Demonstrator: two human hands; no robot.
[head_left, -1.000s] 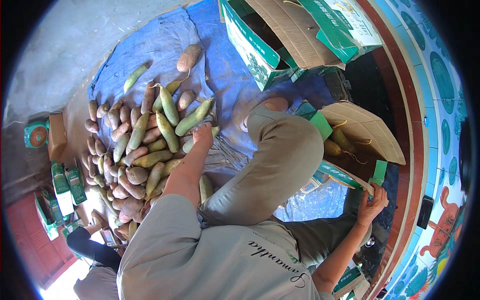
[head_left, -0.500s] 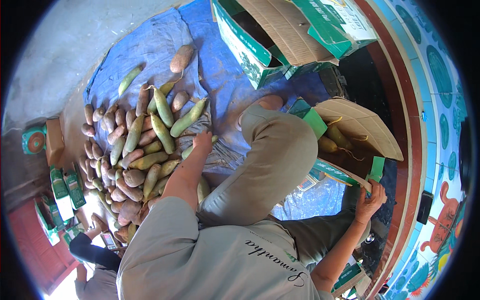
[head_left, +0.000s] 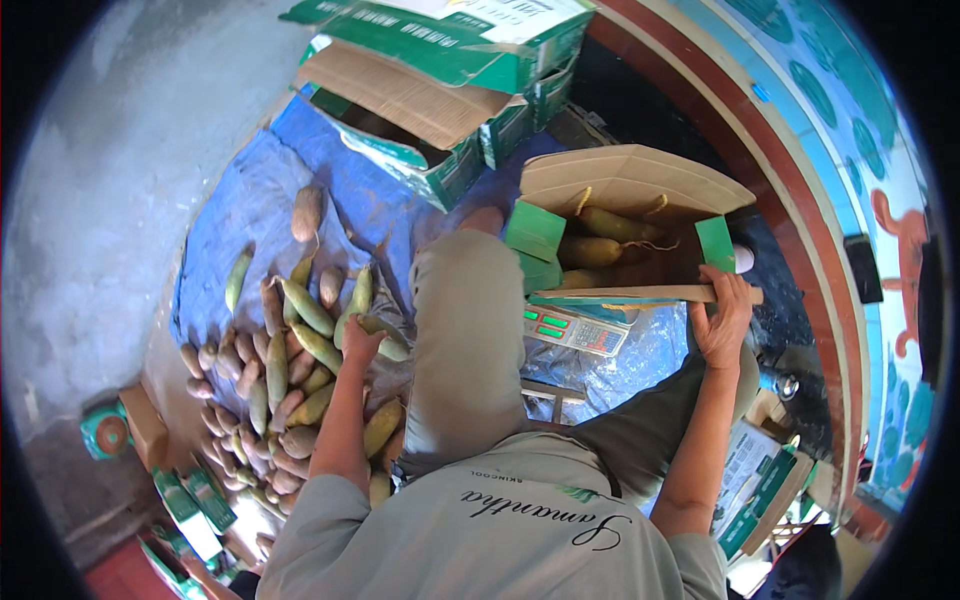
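Note:
My left hand (head_left: 360, 340) reaches down at the right side of a heap of vegetables. Its fingers are closed on one end of a green radish (head_left: 389, 341), which points away from the heap toward my knee. Other green radishes (head_left: 306, 307) and reddish-brown long roots (head_left: 298, 442) make up the heap. On my right, my right hand (head_left: 724, 318) grips the near edge of an open green cardboard box (head_left: 640, 180), thumb on the near side. Several yellowish-green radishes (head_left: 592, 251) with thin root tails lie inside.
The box rests on or over a scale (head_left: 572, 330) with lit green displays. Green cartons (head_left: 430, 110) stand at the far side on a blue tarp (head_left: 230, 270). A small teal device (head_left: 104, 433) and more cartons (head_left: 190, 510) are at lower left. Another person's arm shows there.
My view has turned, bringing the box and scale more into the middle. The radish at my left hand has swung to point toward my knee. My right hand stays on the box edge.

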